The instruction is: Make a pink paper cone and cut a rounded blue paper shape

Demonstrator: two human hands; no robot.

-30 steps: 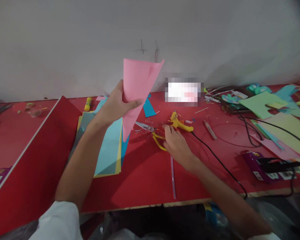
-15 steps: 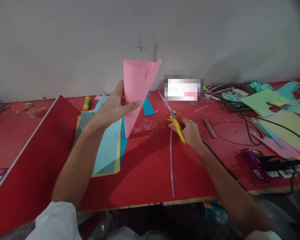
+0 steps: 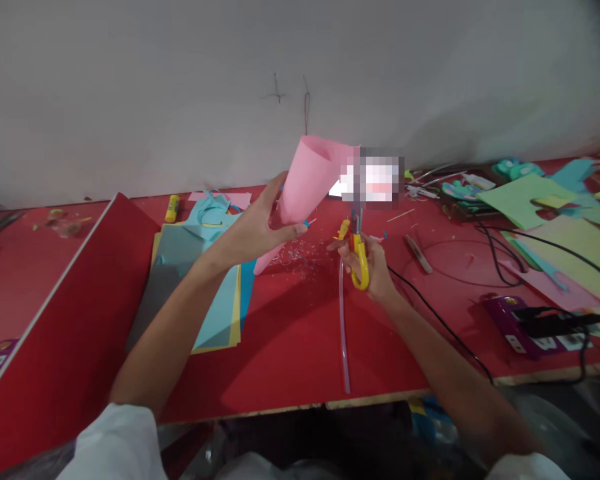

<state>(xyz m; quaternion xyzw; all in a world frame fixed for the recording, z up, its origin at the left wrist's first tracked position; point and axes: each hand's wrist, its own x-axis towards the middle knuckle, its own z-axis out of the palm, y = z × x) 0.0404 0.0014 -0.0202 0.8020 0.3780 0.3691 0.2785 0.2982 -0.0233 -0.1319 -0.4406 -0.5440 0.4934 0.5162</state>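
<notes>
Pink cone [image 3: 305, 183] tipped rightward, scissors [image 3: 358, 247] turned upright, purple box [image 3: 504, 309] marked illegibly

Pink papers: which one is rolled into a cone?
The pink cone held in the left hand; the pink piece at back left and the pink sheet at far right lie unrolled, unheld.

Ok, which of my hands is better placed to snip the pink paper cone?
Probably your right hand: it holds the yellow-handled scissors, while your left hand grips the pink paper cone.
</notes>
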